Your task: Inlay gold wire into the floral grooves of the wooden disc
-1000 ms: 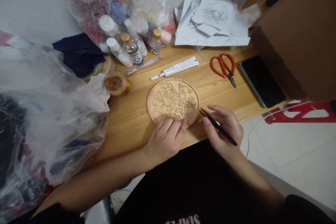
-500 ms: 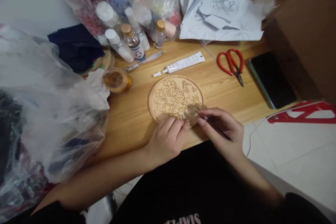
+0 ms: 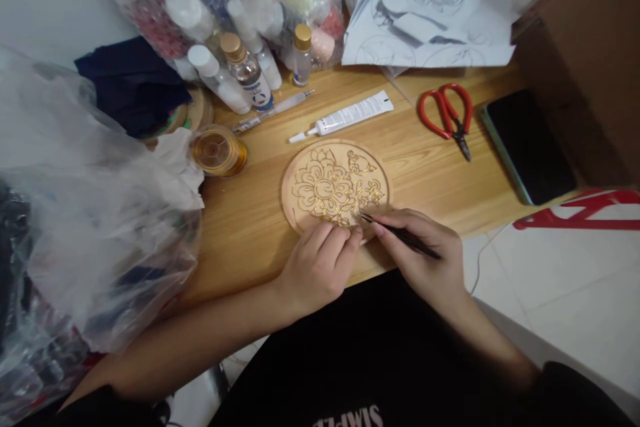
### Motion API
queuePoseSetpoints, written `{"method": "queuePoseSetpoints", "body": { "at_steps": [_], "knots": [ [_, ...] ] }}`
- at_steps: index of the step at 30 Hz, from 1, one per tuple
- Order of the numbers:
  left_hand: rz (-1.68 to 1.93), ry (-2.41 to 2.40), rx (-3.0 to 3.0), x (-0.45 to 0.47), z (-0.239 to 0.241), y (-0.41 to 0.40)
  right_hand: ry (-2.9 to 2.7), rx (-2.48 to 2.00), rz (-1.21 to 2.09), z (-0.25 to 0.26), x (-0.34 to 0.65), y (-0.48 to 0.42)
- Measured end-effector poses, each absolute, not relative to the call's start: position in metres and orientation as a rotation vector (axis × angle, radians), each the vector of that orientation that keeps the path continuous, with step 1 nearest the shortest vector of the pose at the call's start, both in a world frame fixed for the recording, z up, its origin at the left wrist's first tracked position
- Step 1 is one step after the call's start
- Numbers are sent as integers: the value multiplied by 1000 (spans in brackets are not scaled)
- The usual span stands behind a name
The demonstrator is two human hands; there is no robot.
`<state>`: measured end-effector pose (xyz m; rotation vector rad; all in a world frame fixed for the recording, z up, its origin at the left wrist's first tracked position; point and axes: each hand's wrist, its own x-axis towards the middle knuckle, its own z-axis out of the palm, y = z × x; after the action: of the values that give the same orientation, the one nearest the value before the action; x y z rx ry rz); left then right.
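Note:
A round wooden board (image 3: 299, 170) lies on the table, its flower and leaf outlines traced in gold wire. My left hand (image 3: 323, 260) is closed at the board's near edge, fingers curled over the rim; its fingertips are partly hidden, and whether a bit of wire is pinched there I cannot see. Dark tweezers (image 3: 413, 240) are gripped in my right hand (image 3: 425, 247) between thumb and fingers. Their tips point left, over the lower right of the design close to my left thumb. Whether the tips hold wire is too small to tell.
Behind the board lie a white glue tube (image 3: 355, 113) and a pen-like tool (image 3: 275, 112). A spool of gold wire (image 3: 220, 150) sits left, near plastic bags (image 3: 100, 213). Red-handled pliers (image 3: 447, 113) and a phone (image 3: 530, 147) are right. Small bottles (image 3: 250, 77) and paper drawings (image 3: 430, 7) stand farther back.
My right hand has brought the tweezers' tips left and slightly down, closer to my left thumb. My left hand stays at the board's edge. The view has shifted slightly.

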<state>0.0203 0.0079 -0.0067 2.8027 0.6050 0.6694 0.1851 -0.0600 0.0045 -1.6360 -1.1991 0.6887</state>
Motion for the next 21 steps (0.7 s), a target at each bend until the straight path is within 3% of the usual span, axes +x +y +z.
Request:
{"method": "queuePoseSetpoints", "body": {
  "at_steps": [21],
  "knots": [
    [700, 605, 2781, 20, -7, 8, -1357, -1655, 605, 12, 188, -57]
  ]
}}
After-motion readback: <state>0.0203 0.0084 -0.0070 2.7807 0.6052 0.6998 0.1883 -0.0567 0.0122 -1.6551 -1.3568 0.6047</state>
